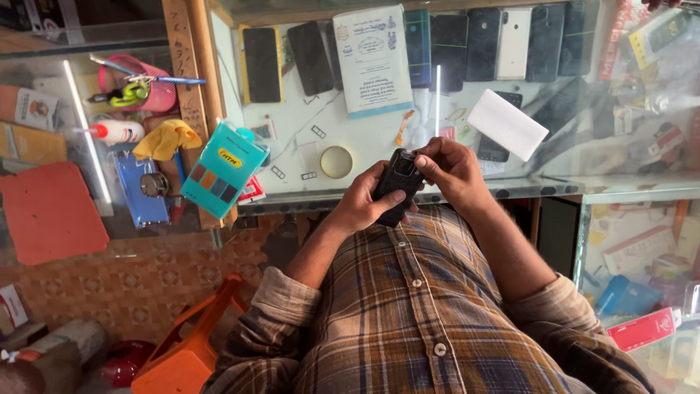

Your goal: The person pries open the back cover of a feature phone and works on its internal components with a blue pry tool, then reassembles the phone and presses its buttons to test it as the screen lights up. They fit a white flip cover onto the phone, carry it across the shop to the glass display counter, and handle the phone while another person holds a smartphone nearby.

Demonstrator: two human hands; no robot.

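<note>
A small black phone, back side up, sits in my left hand, fingers wrapped around its lower half, just above my plaid shirt. My right hand pinches the phone's top end with thumb and fingertips. Both hands hover at the near edge of a glass counter. Whether anything tiny is between my right fingertips I cannot tell.
On the counter lie a row of dark phones, a printed booklet, a white box, a teal package, a round lens, a yellow cloth and a pink tool cup. An orange stool stands lower left.
</note>
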